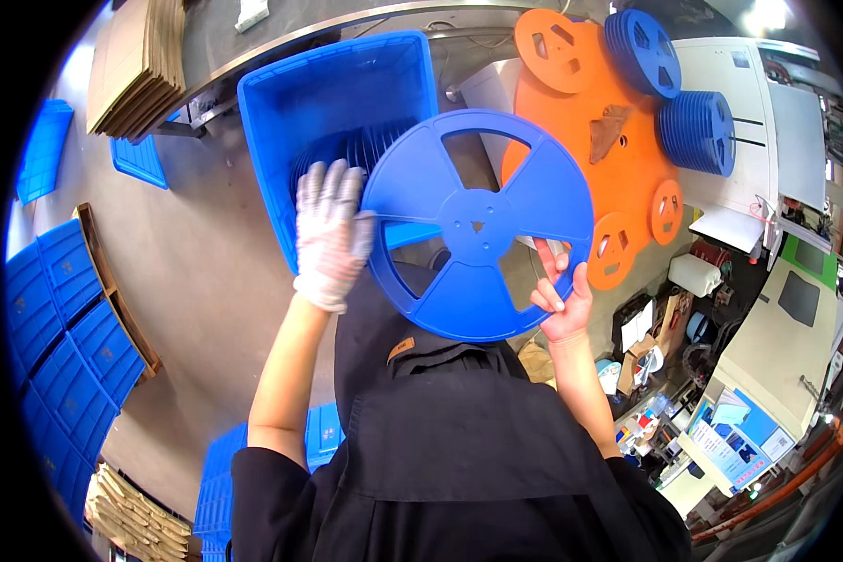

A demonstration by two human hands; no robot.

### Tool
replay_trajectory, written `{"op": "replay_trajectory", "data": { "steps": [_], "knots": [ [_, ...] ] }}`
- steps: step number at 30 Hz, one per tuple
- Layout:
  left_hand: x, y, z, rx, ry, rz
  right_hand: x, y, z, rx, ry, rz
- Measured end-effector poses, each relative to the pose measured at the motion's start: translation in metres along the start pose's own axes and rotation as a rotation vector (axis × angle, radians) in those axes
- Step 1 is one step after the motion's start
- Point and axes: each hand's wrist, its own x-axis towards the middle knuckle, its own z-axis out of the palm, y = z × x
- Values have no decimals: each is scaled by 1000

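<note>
Your gloved left hand [330, 234] and bare right hand [562, 300] clamp opposite rims of the blue reel [478, 225] above the blue bin [347, 103]; such edge-only grip risks slippage.

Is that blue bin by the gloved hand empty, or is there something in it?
Not empty. The blue bin holds a row of dark reels standing on edge, just past the gloved left hand.

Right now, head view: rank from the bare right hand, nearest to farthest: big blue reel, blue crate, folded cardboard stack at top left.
1. Big blue reel: held at its lower right rim by the right hand.
2. Blue crate: behind the reel, up and to the left.
3. Folded cardboard stack: far top left, on the floor.
</note>
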Motion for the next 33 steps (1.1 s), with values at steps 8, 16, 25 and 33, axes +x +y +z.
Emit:
{"op": "replay_trajectory", "data": {
  "steps": [8,16,25,33],
  "knots": [
    [7,149,29,-361,-75,474,-13,24,6,171,-59,124],
    [-2,-49,17,345,-142,37,-25,2,9,100,-19,45],
    [-33,1,-33,-36,-317,767,3,-19,41,100,-99,11],
    [-53,-6,-15,-569,-158,301,8,-6,122,-105,-34,-78]
  ]
}}
